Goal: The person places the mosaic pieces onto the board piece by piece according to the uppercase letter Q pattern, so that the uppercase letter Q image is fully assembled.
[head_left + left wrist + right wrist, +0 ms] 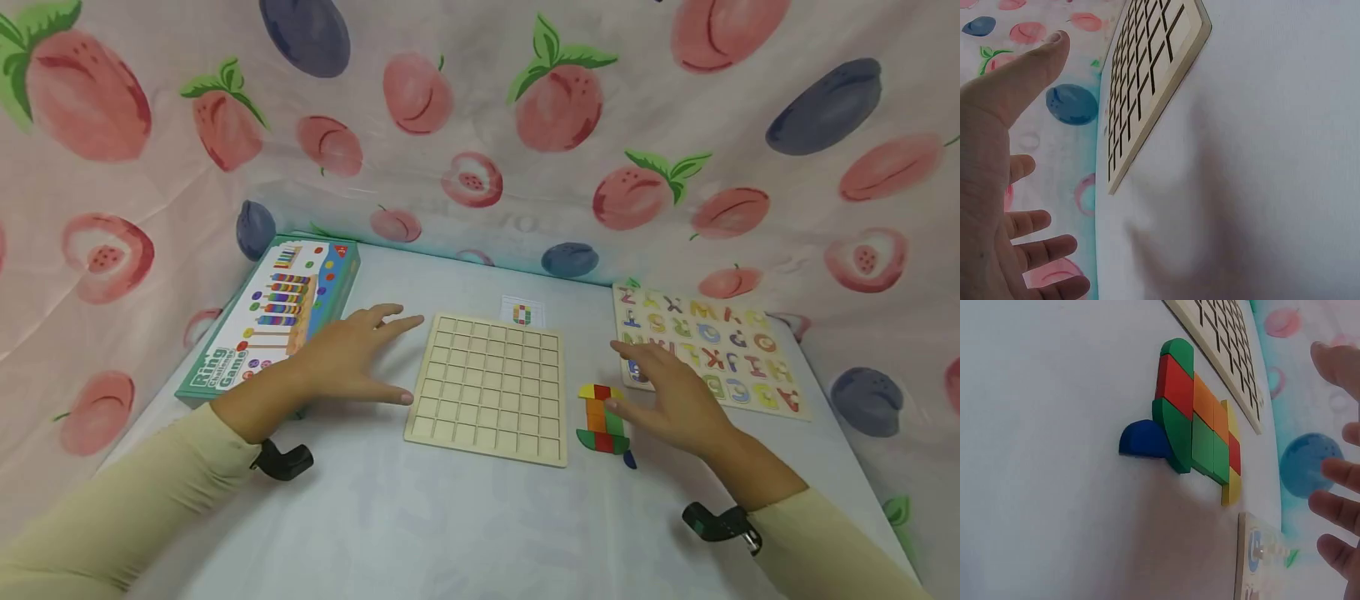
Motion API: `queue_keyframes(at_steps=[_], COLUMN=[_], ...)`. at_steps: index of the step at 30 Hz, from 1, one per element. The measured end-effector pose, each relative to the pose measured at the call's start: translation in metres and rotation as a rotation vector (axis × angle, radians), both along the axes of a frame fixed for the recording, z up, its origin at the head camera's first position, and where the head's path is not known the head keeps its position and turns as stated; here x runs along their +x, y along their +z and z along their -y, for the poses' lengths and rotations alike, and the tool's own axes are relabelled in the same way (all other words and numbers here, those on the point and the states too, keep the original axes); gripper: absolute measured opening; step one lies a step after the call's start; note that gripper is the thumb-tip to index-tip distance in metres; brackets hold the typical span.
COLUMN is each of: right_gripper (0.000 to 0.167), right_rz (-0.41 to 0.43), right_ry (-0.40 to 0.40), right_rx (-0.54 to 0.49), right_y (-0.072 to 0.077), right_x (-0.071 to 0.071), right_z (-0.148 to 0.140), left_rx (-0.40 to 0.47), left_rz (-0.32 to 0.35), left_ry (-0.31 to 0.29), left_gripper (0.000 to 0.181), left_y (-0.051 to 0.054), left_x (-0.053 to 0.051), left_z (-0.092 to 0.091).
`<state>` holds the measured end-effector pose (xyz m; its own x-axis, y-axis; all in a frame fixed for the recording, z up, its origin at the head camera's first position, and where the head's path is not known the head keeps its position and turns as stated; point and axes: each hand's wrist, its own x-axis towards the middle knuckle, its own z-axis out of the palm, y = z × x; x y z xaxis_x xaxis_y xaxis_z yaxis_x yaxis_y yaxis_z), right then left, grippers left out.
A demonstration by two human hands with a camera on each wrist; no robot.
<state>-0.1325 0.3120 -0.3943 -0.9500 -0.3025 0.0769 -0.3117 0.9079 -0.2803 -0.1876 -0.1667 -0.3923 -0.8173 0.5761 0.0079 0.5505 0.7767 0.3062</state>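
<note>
A pale wooden grid board (486, 387) of square cells lies flat in the middle of the table, its cells bare. My left hand (352, 354) hovers at the board's left side, fingers spread and holding nothing. Right of the board lies a group of coloured blocks (596, 419): yellow, red, orange and green, set edge to edge. One blue rounded block (1144, 439) touches the group's near green corner. Over the table beside these blocks is my right hand (678, 404), fingers extended, nothing in its grasp. Behind the board sits a small card (522, 312) with a coloured block pattern.
At the left stands a green-edged Ring Challenge Game box (281, 308). A wooden alphabet puzzle board (750, 396) lies at the right. White cloth covers the table (450, 533). A fruit-print curtain (525, 192) rises behind and along both sides.
</note>
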Motion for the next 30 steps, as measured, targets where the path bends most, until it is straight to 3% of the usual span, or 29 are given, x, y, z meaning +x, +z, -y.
queue_keyframes(at_steps=[10,19,30], right_gripper=[0.056,0.036,0.019], right_rz=[0.056,0.049,0.066], right_ry=[-0.023,0.131,0.135], right_rx=[-0.135,-0.162,-0.121], right_y=[-0.026,-0.044,-0.052], right_x=[-0.013,-0.028,-0.035], right_z=[0.005,0.007,0.009], left_rx=[0.121,0.222,0.292], left_rz=[0.097,0.157,0.108], left_ry=[0.057,0.111,0.138], left_gripper=[0.097,0.077,0.044], left_y=[-0.021,-0.042,-0.060], left_x=[0.002,0.002,0.002], left_z=[-0.013,-0.024,-0.029])
